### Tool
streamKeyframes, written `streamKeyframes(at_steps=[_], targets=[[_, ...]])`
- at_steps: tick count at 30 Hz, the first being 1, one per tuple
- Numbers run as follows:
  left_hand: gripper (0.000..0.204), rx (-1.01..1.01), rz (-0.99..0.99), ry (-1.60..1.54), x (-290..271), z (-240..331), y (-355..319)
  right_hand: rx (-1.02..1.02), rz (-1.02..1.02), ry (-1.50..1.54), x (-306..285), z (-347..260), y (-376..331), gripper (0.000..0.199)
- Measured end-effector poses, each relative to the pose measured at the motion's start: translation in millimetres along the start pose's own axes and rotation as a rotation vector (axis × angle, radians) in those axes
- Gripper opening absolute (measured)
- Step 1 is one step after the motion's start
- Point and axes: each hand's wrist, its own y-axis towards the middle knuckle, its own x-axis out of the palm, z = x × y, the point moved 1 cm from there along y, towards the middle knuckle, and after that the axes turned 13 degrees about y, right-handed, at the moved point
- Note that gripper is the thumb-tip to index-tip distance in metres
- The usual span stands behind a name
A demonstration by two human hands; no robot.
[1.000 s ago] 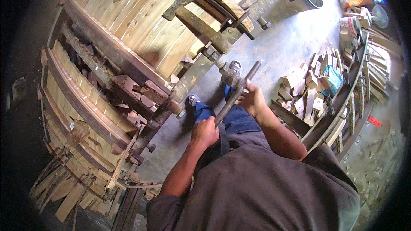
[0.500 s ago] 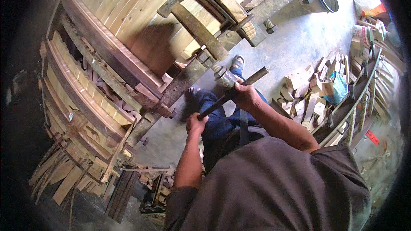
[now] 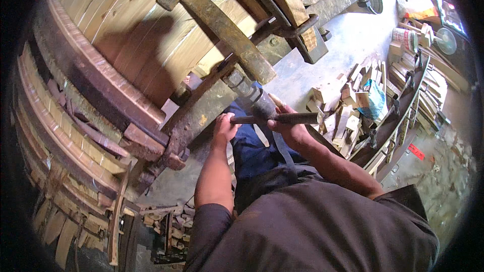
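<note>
A T-handle socket wrench (image 3: 263, 109) with a thick round socket and a dark crossbar is in both my hands. Its socket sits at the end of a threaded bolt (image 3: 241, 85) on the rusty steel beam (image 3: 204, 113). My left hand (image 3: 225, 130) is closed round the left end of the crossbar. Closed at the crossbar beside the socket is my right hand (image 3: 292, 130), its thumb showing in front of the bar. The crossbar lies nearly level, and its right end sticks out past my right hand. Just above the bolt, a worn curved metal bar (image 3: 229, 32) crosses the beam.
Pale wooden boards (image 3: 131, 5) are held in the steel frame at upper left. Curved layered wood (image 3: 75, 136) stacks up on the left. Offcuts (image 3: 348, 103) with a blue bag (image 3: 372, 100) lie on the floor at right, by a long rack (image 3: 388, 141). A bucket (image 3: 374, 1) stands behind.
The crossbar has turned from a slant rising to the right to nearly level. My right hand has come lower with it, and my left hand slightly higher. The view has shifted closer to the frame.
</note>
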Motion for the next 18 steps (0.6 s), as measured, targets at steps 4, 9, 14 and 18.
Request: streamKeyframes(at_steps=[4,9,14,18], targets=[[0.047,-0.084,-0.168,-0.179,3,25,30,-0.054,0.006,-0.058,9,-13,-1,0.077],[0.04,-0.459,-0.328,-0.576,83,-36,61,-0.228,0.026,-0.132,6,16,3,0.081],[0.042,-0.613,-0.487,-0.654,98,-72,70,-0.166,0.031,-0.15,8,12,1,0.081],[0.046,-0.124,-0.758,0.019,-54,35,35,0.008,0.046,-0.208,4,-29,5,0.08]])
